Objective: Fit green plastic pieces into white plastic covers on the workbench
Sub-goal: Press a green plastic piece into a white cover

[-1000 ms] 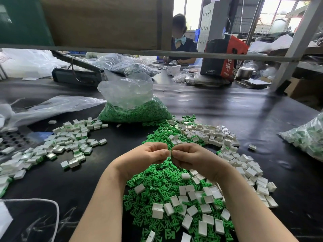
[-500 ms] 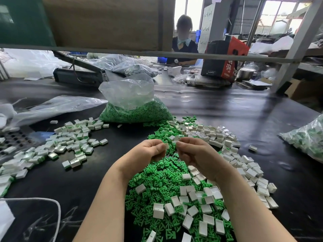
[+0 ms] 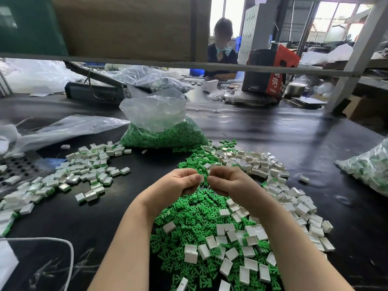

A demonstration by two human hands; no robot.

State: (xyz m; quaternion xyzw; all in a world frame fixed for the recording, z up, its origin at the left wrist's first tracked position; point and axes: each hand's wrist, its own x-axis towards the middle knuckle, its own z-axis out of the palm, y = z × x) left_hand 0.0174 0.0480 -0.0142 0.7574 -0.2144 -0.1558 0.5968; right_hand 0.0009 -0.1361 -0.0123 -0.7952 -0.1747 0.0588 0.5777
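Dark glossy tabletop (image 3: 273, 133) runs the full width, with a grey metal shelf rail (image 3: 231, 67) crossing overhead and a slanted grey post (image 3: 357, 51) on the right. A brown board (image 3: 126, 28) and a green panel (image 3: 29, 24) hang above the rail at left. Daylight comes through big windows (image 3: 336, 19) at the back; a white cabinet (image 3: 252, 28) stands there, and another person (image 3: 222, 49) sits across the bench.

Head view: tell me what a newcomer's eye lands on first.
The bright heap of green pieces mixed with white covers, spread across the middle of the black workbench. Above it, left hand and right hand meet, pinching a small white cover.
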